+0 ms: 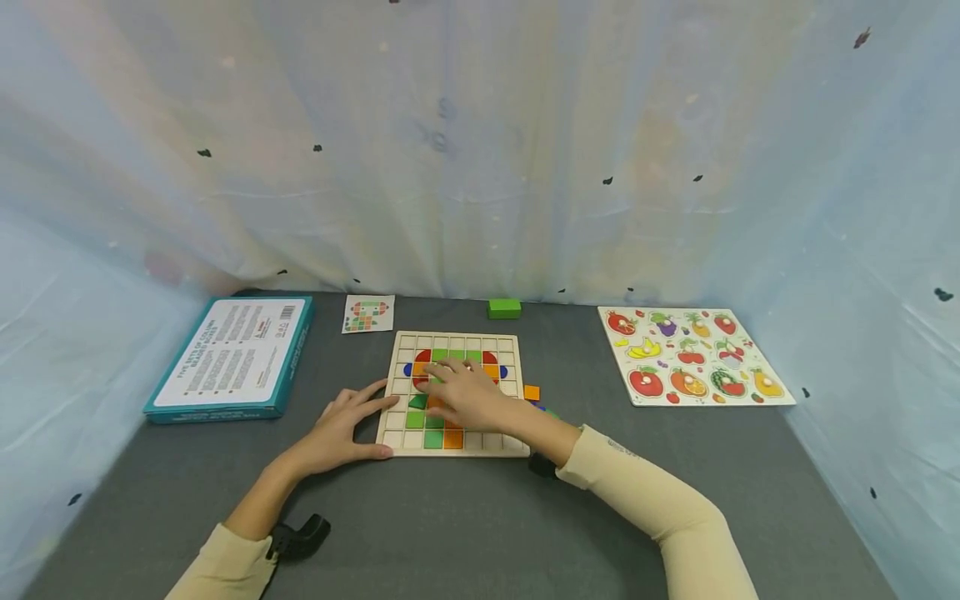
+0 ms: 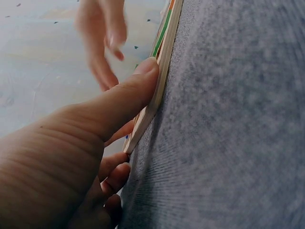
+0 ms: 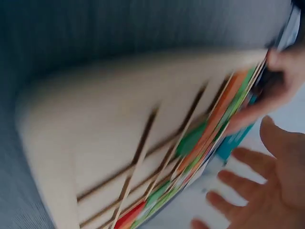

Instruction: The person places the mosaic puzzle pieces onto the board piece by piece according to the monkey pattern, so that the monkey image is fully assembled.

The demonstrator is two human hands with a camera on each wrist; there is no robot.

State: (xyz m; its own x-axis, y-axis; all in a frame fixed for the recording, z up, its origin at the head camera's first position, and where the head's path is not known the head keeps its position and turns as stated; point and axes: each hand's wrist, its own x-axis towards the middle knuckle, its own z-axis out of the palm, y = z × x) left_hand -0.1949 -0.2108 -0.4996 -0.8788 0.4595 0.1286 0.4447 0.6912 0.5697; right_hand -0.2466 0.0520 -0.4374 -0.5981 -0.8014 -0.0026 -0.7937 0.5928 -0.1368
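A square wooden grid board (image 1: 491, 442) lies flat, with coloured pieces set in many of its cells. Among them are a green square (image 1: 415, 419), an orange square (image 1: 453, 439) and a dark red rounded piece (image 1: 423, 356). My left hand (image 1: 341, 429) touches the board's left side, its thumb at the near left corner and its fingers spread along the edge. Over the middle of the board hovers my right hand (image 1: 468, 396), fingers spread and covering several pieces. In the right wrist view, the right hand (image 3: 257, 186) shows nothing in its fingers.
Just right of the board lies a loose orange square (image 1: 532, 392), with blue and green pieces partly behind the right wrist. A printed pattern card (image 1: 368, 314) and a green block (image 1: 504, 309) lie behind. A teal box (image 1: 232, 358) stands left, a fruit puzzle (image 1: 693, 358) right.
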